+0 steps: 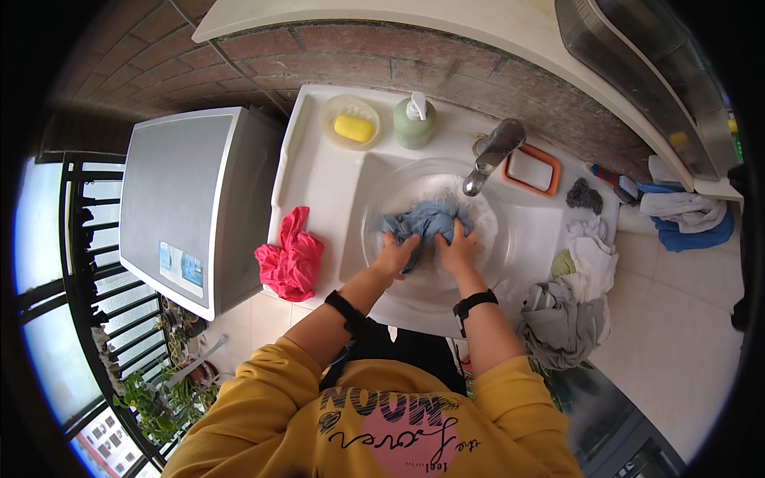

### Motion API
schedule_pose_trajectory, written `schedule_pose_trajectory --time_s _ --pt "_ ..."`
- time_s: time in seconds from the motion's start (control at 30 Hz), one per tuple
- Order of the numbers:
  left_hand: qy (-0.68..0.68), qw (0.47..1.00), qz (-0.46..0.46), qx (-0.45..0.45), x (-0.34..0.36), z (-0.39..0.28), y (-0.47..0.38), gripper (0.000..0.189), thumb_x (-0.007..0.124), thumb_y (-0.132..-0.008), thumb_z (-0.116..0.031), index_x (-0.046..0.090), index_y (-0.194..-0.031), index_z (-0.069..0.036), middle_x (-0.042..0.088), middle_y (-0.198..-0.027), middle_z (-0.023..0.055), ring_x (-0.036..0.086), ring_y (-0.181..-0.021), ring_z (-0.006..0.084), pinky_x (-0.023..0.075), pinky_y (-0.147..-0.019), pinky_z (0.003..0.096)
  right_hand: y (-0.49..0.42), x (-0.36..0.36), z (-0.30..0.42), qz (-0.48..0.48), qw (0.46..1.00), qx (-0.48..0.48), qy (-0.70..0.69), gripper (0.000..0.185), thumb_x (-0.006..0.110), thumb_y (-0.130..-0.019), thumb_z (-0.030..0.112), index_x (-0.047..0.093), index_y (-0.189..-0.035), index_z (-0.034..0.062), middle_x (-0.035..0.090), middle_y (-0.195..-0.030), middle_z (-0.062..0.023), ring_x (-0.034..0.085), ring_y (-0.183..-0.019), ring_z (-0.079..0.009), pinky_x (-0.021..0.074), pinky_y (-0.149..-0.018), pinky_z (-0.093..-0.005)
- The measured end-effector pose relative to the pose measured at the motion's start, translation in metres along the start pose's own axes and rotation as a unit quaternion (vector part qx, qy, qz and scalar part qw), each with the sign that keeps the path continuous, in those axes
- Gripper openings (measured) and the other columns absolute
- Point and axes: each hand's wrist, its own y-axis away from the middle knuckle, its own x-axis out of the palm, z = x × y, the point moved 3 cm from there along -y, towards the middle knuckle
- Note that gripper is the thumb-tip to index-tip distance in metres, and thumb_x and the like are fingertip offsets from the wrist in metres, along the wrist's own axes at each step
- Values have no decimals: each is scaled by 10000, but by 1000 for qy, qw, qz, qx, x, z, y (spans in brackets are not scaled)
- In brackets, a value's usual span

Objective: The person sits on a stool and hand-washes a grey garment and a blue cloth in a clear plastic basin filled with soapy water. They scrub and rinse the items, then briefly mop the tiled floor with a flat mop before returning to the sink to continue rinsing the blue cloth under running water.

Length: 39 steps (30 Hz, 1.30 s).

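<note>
A wet blue cloth (427,220) lies bunched in sudsy water inside a clear round basin (375,269), which sits in the white sink (352,227). My left hand (395,254) grips the near left part of the cloth. On its right part, my right hand (459,250) has fingers and thumb closed around a fold. The chrome faucet (495,156) reaches over the basin's far right side; whether water runs cannot be told. Both hands are at the waterline, with some fingertips hidden by cloth and foam.
A crumpled red cloth (293,257) rests on the left ledge. Behind are yellow soap (354,128) in a dish, a green pump bottle (414,125) and an orange-rimmed soap dish (557,173). White (594,263) and grey clothes (559,325) lie at right; a washing machine (173,197) stands left.
</note>
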Motion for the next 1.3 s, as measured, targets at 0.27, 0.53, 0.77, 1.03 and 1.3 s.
schedule_pose_trajectory --time_s 0.27,0.53,0.77,1.03,1.3 --pt "263 957 117 24 1 -10 -5 349 594 -909 -252 509 -1212 -100 588 -1117 93 585 -1043 246 491 -901 441 59 -47 18 301 746 11 -594 183 596 -694 134 581 -842 28 531 -912 -26 481 -810 -125 390 -723 -243" --pt "58 935 107 334 2 -20 20 360 516 -871 -30 516 -1229 -63 523 -1215 159 516 -1108 325 443 -942 421 72 -58 22 288 547 133 -775 419 482 -949 383 451 -1259 104 534 -1224 -97 548 -1112 -236 457 -949 -376" --pt "-470 604 -47 642 21 -44 92 680 617 -780 -575 542 -1171 -24 437 -1270 249 359 -1261 450 229 -1082 560 60 -55 47 311 517 130 -787 572 397 -941 586 503 -1260 123 569 -1215 -57 550 -1144 -216 480 -929 -394" --pt "-453 444 46 772 18 -80 103 548 778 -583 -455 595 -974 -117 505 -1143 171 522 -981 359 467 -778 457 70 -42 54 328 518 186 -768 454 379 -956 470 523 -1242 148 573 -1243 -64 573 -1118 -231 509 -901 -383" --pt "-408 571 -1 713 29 -81 99 395 764 -610 -288 612 -931 -115 549 -950 119 578 -786 310 507 -594 380 67 -39 51 253 560 159 -773 397 423 -961 383 514 -1237 113 575 -1182 -57 583 -1067 -202 524 -866 -352"
